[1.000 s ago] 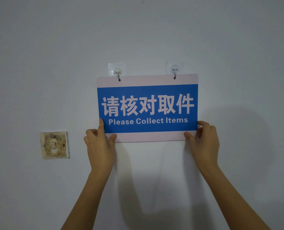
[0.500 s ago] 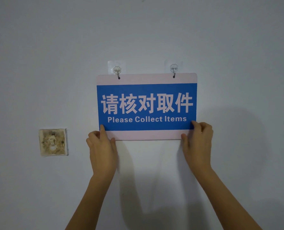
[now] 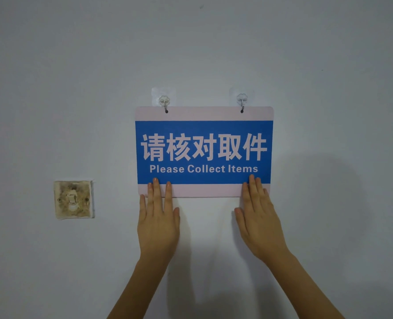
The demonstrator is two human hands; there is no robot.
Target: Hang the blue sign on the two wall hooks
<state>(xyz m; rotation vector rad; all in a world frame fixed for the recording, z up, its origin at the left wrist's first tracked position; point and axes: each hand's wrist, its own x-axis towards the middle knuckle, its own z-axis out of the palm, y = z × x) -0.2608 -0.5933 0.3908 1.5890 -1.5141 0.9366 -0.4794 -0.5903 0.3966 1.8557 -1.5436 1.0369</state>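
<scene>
Two clear stick-on hooks, the left hook point(image 3: 164, 102) and the right hook point(image 3: 242, 101), sit side by side on a pale grey wall point(image 3: 214, 42), and we see the blue sign point(image 3: 203, 151) hanging from both of them, each metal hook passing through a small hole near the sign's top edge. The sign is a level rectangle with pale pink bands above and below a blue panel, which carries large white Chinese characters and, beneath them, the English words "Please Collect Items". We hold both hands flat and open against the wall below the sign, gripping nothing. Our left hand point(image 3: 158, 223) has its fingers spread, with the fingertips point(image 3: 155, 181) lying over the sign's lower pink band near its left corner. Our right hand point(image 3: 261, 223) mirrors it, its fingertips resting on the lower edge near the right corner. Further left on the wall, well apart from the sign, is a stained, yellowed square switch plate point(image 3: 74, 199).
</scene>
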